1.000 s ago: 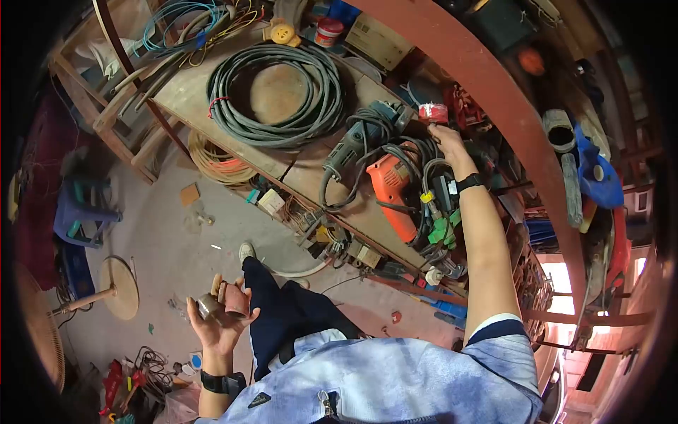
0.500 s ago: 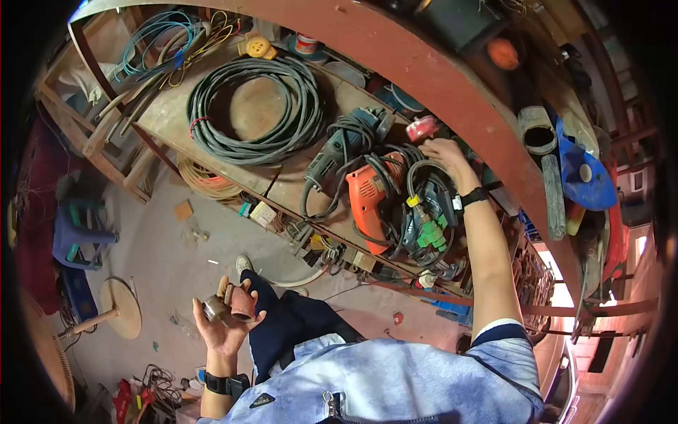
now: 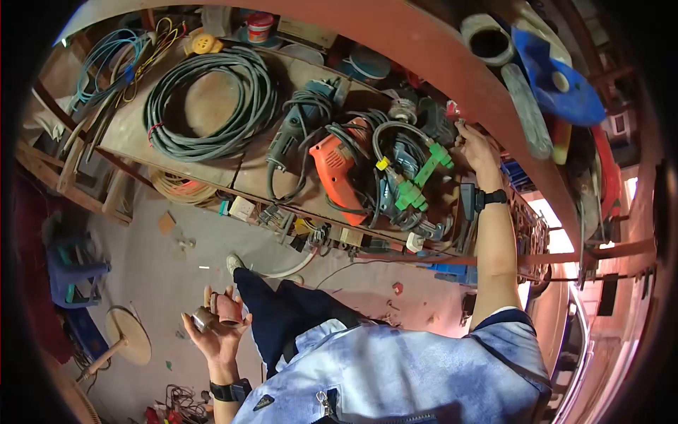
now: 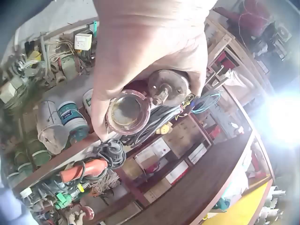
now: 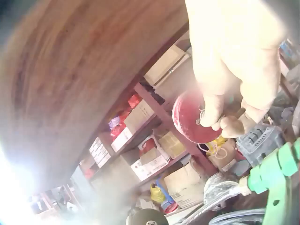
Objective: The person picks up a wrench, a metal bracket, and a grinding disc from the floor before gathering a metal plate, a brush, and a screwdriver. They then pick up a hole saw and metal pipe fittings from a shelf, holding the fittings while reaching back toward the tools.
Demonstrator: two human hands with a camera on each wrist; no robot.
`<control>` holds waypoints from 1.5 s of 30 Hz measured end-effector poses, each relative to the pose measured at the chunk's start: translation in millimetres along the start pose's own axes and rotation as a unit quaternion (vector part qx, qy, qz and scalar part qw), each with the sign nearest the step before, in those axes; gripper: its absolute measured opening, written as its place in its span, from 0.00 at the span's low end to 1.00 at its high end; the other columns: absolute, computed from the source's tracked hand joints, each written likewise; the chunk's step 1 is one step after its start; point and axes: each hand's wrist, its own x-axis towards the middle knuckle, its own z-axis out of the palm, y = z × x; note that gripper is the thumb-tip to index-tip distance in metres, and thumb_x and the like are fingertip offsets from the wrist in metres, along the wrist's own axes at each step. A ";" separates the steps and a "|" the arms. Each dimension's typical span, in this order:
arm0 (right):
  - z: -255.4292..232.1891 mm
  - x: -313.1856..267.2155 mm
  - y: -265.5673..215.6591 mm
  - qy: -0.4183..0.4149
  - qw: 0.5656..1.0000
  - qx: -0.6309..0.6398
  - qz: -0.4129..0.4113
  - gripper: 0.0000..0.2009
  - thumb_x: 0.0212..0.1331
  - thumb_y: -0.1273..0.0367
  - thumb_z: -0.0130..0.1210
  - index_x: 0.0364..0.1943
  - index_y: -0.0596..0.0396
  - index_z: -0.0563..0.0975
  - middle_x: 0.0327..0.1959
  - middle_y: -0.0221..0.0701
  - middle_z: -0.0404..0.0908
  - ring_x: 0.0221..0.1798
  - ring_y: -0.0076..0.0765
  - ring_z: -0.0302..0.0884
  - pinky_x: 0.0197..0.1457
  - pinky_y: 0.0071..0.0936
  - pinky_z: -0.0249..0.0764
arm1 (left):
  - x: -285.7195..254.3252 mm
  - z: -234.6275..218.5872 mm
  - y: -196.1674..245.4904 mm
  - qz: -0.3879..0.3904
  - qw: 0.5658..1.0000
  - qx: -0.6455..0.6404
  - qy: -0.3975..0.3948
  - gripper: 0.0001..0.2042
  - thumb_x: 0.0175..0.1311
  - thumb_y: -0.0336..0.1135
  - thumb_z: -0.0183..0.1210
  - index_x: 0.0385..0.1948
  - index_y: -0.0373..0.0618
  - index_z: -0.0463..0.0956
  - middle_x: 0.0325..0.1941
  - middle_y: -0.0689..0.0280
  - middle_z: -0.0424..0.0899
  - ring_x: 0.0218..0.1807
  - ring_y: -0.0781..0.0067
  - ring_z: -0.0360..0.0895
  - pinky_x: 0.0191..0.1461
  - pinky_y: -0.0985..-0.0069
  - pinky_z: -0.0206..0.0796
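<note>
Two round pieces rest in the left hand [image 3: 217,343], its fingers curled around them: a brown metal one [image 3: 203,319] and a reddish cup [image 3: 227,309]. Seen in the left wrist view, the reddish cup [image 4: 127,112] has an open mouth, and the brown piece [image 4: 168,88] has a stem at its centre. The right hand [image 3: 477,147], raised over the bench's right part, pinches a red round thing [image 5: 187,117] near its middle, where a thin loop shows. The head view shows only a small red and white part of it [image 3: 453,108], beside the beam.
The bench holds a coiled black cable [image 3: 162,131], a grey-green power tool [image 3: 288,134], an orange drill [image 3: 330,166] and a hose with green fittings [image 3: 409,194]. A reddish-brown beam [image 3: 395,35] crosses above. A blue stool [image 3: 74,272] stands on the floor.
The right hand has moved right along the bench with the red thing, past the green fittings. The head view has shifted. The left hand still holds both round pieces.
</note>
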 end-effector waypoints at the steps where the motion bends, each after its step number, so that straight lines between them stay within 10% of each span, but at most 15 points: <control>1: -6.6 -5.3 4.4 0.024 0.999 0.029 -0.013 0.10 0.53 0.70 0.52 0.38 0.60 0.74 0.28 0.23 0.70 0.27 0.20 0.65 0.32 0.17 0.64 | -0.7 -1.3 0.7 -0.003 1.000 0.007 -0.012 0.30 0.53 0.62 0.44 0.55 0.56 0.60 0.59 0.54 0.57 0.57 0.53 0.58 0.51 0.45 0.56; 11: -43.5 -50.2 73.8 0.170 0.982 0.058 0.051 0.07 0.47 0.68 0.59 0.31 0.51 0.75 0.22 0.21 0.73 0.23 0.19 0.70 0.23 0.14 0.61 | 6.1 4.0 5.1 -0.026 0.999 0.017 -0.026 0.29 0.53 0.61 0.45 0.55 0.57 0.61 0.60 0.54 0.56 0.58 0.53 0.56 0.52 0.45 0.55; 18: -24.9 -62.0 24.4 0.159 0.985 0.000 0.072 0.06 0.47 0.69 0.59 0.28 0.50 0.75 0.22 0.20 0.71 0.20 0.17 0.67 0.16 0.15 0.57 | 13.2 14.6 1.8 -0.032 0.999 0.029 -0.016 0.29 0.52 0.61 0.45 0.54 0.57 0.62 0.59 0.55 0.58 0.57 0.53 0.58 0.50 0.46 0.57; 19: -2.2 -63.4 10.8 0.213 0.977 0.021 -0.019 0.04 0.47 0.70 0.58 0.23 0.53 0.74 0.18 0.23 0.70 0.15 0.18 0.63 0.12 0.17 0.54 | 14.7 15.4 0.0 -0.034 0.999 0.038 -0.009 0.30 0.52 0.63 0.44 0.54 0.57 0.62 0.59 0.55 0.58 0.56 0.54 0.60 0.50 0.46 0.56; 34: 118.1 120.6 -0.5 -0.114 0.906 -0.408 0.025 0.07 0.47 0.71 0.57 0.17 0.56 0.73 0.12 0.25 0.68 0.10 0.19 0.60 0.12 0.18 0.54 | -4.7 -2.4 -9.4 0.024 1.000 -0.007 0.018 0.31 0.51 0.64 0.45 0.54 0.56 0.62 0.57 0.54 0.59 0.55 0.53 0.61 0.50 0.44 0.57; 45: 147.6 198.9 58.8 -0.072 0.905 -0.417 0.036 0.07 0.46 0.74 0.55 0.32 0.60 0.76 0.20 0.30 0.74 0.15 0.30 0.69 0.16 0.25 0.67 | -26.2 -21.0 -10.6 0.114 0.989 -0.030 0.093 0.31 0.50 0.64 0.44 0.53 0.56 0.63 0.57 0.52 0.60 0.54 0.49 0.63 0.47 0.41 0.58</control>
